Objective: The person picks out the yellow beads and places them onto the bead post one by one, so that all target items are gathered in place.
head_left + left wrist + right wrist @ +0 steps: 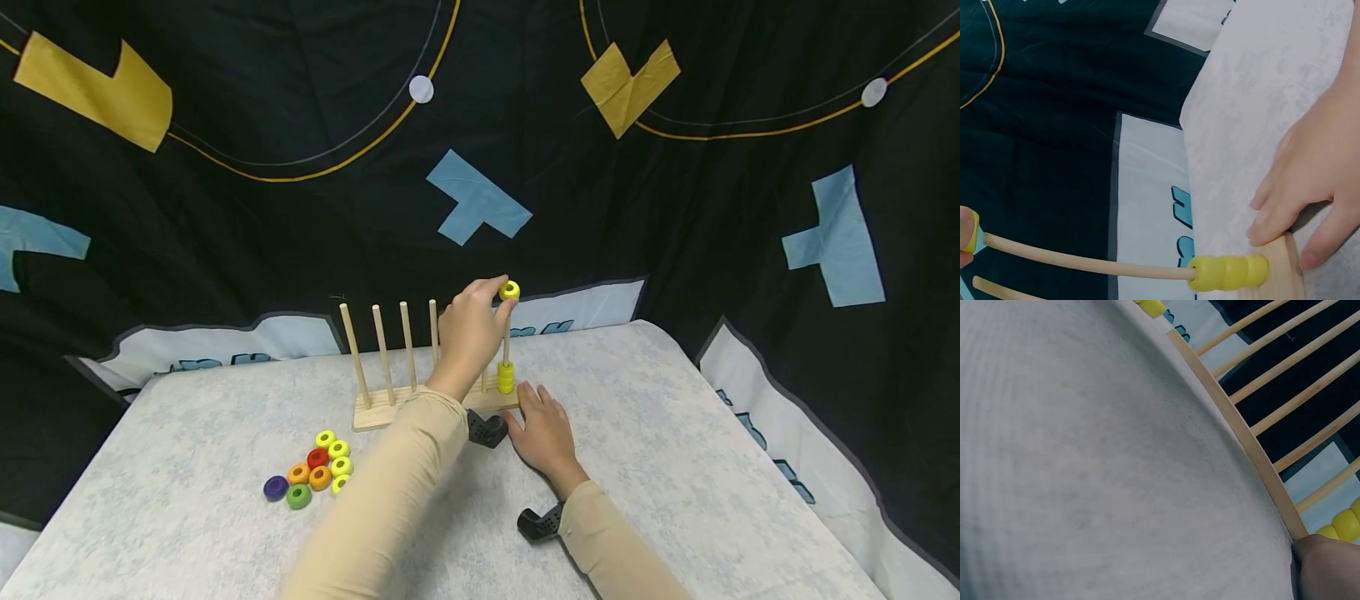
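In the head view, the left hand (469,332) pinches a yellow ring (511,297) between thumb and fingertips at the tip of the end peg (506,343), on the 3 o'clock side of the wooden peg rack (382,416); whether it is threaded on, I cannot tell. A stack of yellow rings (506,379) sits at that peg's foot. The right hand (546,433), at 5 o'clock from the left, touches the rack's end, fingers fairly straight, thumb spread wide. At 8 o'clock from the rack, loose rings (320,484) in yellow, orange, red, green and purple lie on the table (645,467). In the left wrist view, the pinched ring is at the 8 o'clock edge, and the stack shows three rings at 5 o'clock. In the right wrist view, the rack's base runs from 12 to 4 o'clock, where the partly visible right hand meets it.
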Action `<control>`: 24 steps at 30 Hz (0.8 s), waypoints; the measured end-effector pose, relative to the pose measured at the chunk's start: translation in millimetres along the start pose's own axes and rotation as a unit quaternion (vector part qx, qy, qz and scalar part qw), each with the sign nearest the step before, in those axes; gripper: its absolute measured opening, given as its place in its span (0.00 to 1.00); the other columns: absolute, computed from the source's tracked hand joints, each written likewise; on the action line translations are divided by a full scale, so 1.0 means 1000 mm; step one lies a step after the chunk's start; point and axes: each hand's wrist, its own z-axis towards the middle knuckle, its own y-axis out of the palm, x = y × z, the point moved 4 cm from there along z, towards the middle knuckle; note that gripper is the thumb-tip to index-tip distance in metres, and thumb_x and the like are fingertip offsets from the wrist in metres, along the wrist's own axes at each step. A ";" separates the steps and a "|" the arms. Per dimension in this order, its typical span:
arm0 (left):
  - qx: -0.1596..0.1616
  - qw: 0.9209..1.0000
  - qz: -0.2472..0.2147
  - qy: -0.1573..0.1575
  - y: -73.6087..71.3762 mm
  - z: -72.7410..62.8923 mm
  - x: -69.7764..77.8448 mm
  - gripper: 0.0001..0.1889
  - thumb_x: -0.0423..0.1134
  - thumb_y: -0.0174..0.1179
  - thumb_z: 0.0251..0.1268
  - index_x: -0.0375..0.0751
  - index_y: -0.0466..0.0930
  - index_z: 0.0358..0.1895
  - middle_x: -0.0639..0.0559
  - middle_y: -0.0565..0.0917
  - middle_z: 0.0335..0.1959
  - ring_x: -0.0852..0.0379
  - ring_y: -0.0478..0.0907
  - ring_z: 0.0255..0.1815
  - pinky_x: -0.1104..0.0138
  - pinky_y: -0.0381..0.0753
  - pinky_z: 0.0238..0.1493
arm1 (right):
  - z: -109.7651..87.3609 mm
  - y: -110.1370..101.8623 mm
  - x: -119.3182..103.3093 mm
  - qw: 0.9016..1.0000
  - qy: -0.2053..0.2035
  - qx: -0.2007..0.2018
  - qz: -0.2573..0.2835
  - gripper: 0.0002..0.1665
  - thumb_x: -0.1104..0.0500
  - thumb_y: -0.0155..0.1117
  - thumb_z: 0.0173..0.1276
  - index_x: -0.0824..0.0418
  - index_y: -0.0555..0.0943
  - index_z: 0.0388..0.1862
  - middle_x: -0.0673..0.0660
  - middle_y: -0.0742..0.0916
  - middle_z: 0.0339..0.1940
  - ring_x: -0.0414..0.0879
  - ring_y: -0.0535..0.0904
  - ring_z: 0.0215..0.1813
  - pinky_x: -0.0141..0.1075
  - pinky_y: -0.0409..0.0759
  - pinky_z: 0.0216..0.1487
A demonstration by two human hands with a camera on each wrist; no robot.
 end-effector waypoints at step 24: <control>-0.021 0.997 0.073 0.005 0.015 0.002 -0.002 0.20 0.47 0.61 0.71 0.48 0.80 0.62 0.51 0.84 0.59 0.50 0.87 0.47 0.60 0.87 0.39 | 0.000 0.000 -0.002 1.000 0.006 -0.011 -0.011 0.40 0.37 0.48 0.76 0.57 0.60 0.78 0.54 0.65 0.80 0.56 0.55 0.81 0.52 0.55 0.79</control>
